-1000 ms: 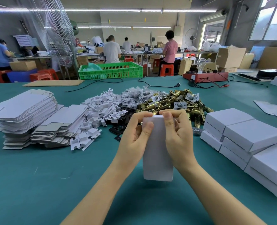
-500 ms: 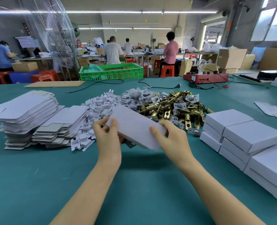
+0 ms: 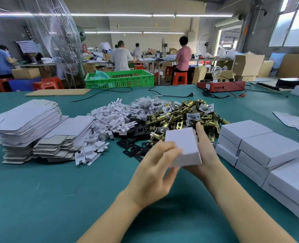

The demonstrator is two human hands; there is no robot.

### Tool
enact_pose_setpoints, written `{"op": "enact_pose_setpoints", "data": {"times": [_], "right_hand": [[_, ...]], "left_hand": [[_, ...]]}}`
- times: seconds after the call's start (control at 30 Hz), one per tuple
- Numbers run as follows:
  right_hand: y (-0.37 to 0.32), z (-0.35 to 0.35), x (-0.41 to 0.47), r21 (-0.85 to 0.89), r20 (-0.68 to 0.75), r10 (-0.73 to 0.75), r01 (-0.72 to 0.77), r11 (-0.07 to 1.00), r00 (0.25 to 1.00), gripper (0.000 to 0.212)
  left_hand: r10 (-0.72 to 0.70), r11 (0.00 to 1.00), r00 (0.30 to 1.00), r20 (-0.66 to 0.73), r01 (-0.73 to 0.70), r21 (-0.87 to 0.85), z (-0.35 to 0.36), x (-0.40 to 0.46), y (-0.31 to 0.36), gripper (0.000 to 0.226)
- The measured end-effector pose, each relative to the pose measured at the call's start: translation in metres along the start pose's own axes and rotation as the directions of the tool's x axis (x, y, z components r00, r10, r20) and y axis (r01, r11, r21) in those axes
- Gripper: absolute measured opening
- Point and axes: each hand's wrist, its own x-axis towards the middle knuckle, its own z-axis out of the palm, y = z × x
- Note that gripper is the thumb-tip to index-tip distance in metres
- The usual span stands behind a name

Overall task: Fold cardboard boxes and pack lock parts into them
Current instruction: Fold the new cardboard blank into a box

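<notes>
Both hands, left hand (image 3: 155, 171) and right hand (image 3: 206, 155), grip the small white cardboard box (image 3: 182, 146); squeezing could crush it toward the stacked boxes (image 3: 268, 155) at 3 o'clock.

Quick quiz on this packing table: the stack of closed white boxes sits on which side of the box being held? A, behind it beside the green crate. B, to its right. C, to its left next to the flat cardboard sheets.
B: the stack of closed white boxes lies to the right of the white box held by the left hand and right hand; the flat sheets are far left.
</notes>
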Motion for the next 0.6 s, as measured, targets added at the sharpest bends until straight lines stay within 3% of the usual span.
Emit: {"op": "enact_pose_setpoints", "data": {"times": [0.07, 0.13, 0.23, 0.33, 0.43, 0.6], "right_hand": [[-0.004, -0.005, 0.001, -0.053, 0.001, 0.006, -0.006, 0.999, 1.000, 0.073], [-0.001, -0.010, 0.007, -0.149, -0.091, -0.036, 0.022, 0.989, 0.995, 0.060], [0.006, -0.012, 0.014, -0.399, -0.171, -0.293, 0.206, 0.894, 0.941, 0.043], [0.013, -0.011, 0.016, -0.432, -0.045, -0.401, 0.344, 0.834, 0.915, 0.044], [0.016, -0.010, 0.018, -0.486, 0.055, -0.420, 0.392, 0.781, 0.906, 0.045], [0.019, -0.008, 0.021, -0.541, 0.127, -0.449, 0.441, 0.716, 0.885, 0.041]], "left_hand": [[-0.033, 0.999, 0.996, 0.087, 0.032, 0.010, 0.004, -0.006, -0.003, 0.035], [-0.148, 0.988, 0.980, 0.132, 0.151, -0.017, 0.005, -0.009, -0.006, 0.032], [-0.378, 0.907, 0.914, 0.145, 0.397, -0.138, 0.008, -0.013, -0.008, 0.037], [-0.604, 0.761, 0.794, 0.072, 0.601, -0.246, 0.008, -0.012, -0.010, 0.063], [-0.694, 0.680, 0.718, 0.060, 0.680, -0.276, 0.005, -0.008, -0.014, 0.073], [-0.797, 0.536, 0.603, 0.029, 0.729, -0.427, 0.003, -0.005, -0.018, 0.044]]}}
